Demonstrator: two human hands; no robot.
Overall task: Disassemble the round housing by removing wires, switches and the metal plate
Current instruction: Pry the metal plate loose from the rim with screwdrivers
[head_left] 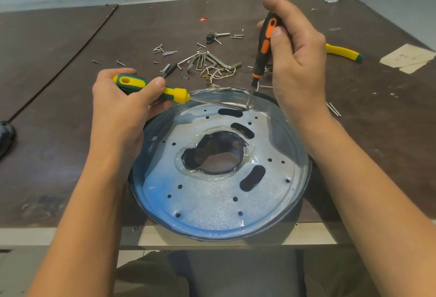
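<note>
Head view: the round blue-tinted housing (220, 223) sits at the desk's (59, 155) near edge, its perforated galvanised metal plate (212, 193) still seated. Left hand (122, 98) grips a yellow-green screwdriver (151, 88); right hand (295, 49) grips an orange-black screwdriver (263, 49); both tips meet at the plate's far rim. Loose screws (165, 51) lie beyond; no wires remain visible inside.

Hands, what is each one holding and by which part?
Left hand grips the yellow-green screwdriver by its handle; right hand grips the orange-black screwdriver by its handle.
</note>
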